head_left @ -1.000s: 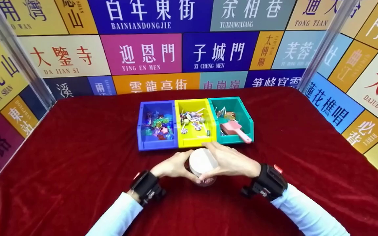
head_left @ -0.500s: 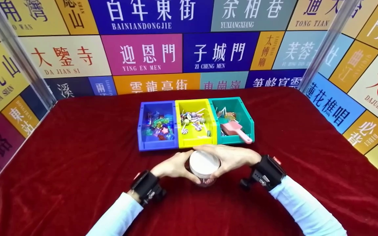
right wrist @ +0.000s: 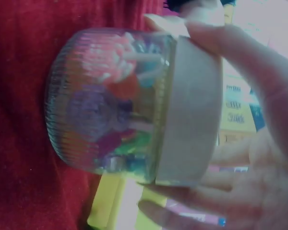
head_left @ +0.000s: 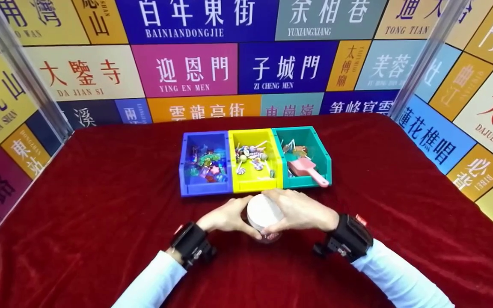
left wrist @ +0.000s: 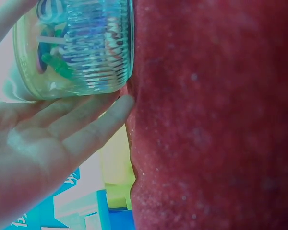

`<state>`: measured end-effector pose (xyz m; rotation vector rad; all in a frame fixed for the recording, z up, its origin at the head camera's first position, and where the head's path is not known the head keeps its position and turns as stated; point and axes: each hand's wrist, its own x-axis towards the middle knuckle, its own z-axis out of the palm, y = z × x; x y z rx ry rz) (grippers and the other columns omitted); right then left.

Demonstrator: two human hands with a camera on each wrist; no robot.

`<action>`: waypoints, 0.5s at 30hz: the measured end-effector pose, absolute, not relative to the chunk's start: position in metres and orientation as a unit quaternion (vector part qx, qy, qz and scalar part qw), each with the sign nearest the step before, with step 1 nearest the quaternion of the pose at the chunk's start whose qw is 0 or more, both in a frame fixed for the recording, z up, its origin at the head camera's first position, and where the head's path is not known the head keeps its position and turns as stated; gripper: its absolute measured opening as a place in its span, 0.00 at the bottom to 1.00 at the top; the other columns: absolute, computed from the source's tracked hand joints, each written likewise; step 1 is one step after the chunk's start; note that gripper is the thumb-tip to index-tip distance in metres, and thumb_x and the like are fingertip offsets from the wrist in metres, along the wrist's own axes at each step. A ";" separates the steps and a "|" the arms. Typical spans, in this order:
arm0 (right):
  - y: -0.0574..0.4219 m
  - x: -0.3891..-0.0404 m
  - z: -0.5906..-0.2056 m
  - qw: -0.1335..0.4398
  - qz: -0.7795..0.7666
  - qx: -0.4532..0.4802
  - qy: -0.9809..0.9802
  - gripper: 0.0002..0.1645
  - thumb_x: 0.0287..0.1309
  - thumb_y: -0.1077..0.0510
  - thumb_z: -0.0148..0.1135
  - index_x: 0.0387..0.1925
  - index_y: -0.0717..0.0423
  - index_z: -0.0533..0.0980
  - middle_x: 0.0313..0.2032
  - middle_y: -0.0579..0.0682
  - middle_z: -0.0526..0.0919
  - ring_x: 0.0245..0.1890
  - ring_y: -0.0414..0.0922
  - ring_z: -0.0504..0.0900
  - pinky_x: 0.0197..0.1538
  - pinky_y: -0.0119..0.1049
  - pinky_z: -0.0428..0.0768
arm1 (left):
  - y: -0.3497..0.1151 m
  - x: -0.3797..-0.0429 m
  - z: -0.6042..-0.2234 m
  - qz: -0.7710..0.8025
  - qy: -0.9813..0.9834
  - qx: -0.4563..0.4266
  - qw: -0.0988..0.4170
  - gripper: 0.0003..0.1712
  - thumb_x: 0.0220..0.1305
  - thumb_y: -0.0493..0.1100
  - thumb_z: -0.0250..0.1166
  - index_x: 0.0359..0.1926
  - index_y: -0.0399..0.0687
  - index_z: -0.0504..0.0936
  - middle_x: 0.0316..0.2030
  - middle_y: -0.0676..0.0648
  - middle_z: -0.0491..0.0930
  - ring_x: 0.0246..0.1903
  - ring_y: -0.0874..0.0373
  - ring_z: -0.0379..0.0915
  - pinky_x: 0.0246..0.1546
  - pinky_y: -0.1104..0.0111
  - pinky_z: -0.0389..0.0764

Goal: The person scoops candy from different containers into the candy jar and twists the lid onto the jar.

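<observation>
A clear ribbed glass jar (right wrist: 101, 110) stands upright on the red cloth in front of the bins, its wide white lid (head_left: 262, 209) on top. Lollipops and colourful pieces show through the glass in both wrist views. My left hand (head_left: 226, 217) holds the jar from the left, with the thumb on the near side and the other fingers along the far side of the glass. From the right, my right hand (head_left: 308, 211) grips the lid, thumb at the near edge and fingers round the far edge.
Behind the jar stand three joined bins: a blue bin (head_left: 206, 189) of shiny coloured pieces, a yellow bin (head_left: 250, 185) of lollipops and a green bin (head_left: 324, 160) with more sweets. A pink scoop (head_left: 304, 167) lies in the green one. Printed panels (head_left: 184, 70) wall the table.
My right hand has turned about the lid, first one way with the wrist rising, then back to nearly its earlier pose. The left hand and jar have stayed in place.
</observation>
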<state>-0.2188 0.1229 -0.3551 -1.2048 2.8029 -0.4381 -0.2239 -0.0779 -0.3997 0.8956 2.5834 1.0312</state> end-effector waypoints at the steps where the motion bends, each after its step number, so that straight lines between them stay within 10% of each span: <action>1: 0.122 -0.216 -0.356 0.015 -0.138 -0.382 0.914 0.44 0.36 0.31 0.63 0.49 0.57 0.68 0.36 0.47 0.75 0.33 0.43 0.73 0.33 0.34 0.75 | -0.078 -0.224 -0.400 0.351 0.879 0.304 0.110 0.46 0.32 0.55 0.75 0.56 0.46 0.68 0.43 0.49 0.76 0.41 0.57 0.69 0.46 0.67 0.71; 7: 0.120 -0.206 -0.359 -0.032 -0.117 -0.360 0.925 0.51 0.35 0.24 0.57 0.50 0.59 0.68 0.37 0.50 0.76 0.33 0.43 0.74 0.33 0.37 0.75 | -0.079 -0.224 -0.399 0.355 0.876 0.307 0.110 0.46 0.33 0.53 0.75 0.56 0.44 0.68 0.44 0.48 0.75 0.42 0.56 0.69 0.47 0.67 0.71; 15: 0.133 -0.229 -0.351 0.081 -0.192 -0.445 0.871 0.58 0.35 0.34 0.66 0.63 0.59 0.55 0.61 0.53 0.62 0.58 0.46 0.63 0.58 0.42 0.66 | -0.078 -0.225 -0.400 0.359 0.872 0.317 0.107 0.47 0.33 0.53 0.75 0.58 0.45 0.67 0.46 0.48 0.75 0.45 0.57 0.69 0.50 0.66 0.69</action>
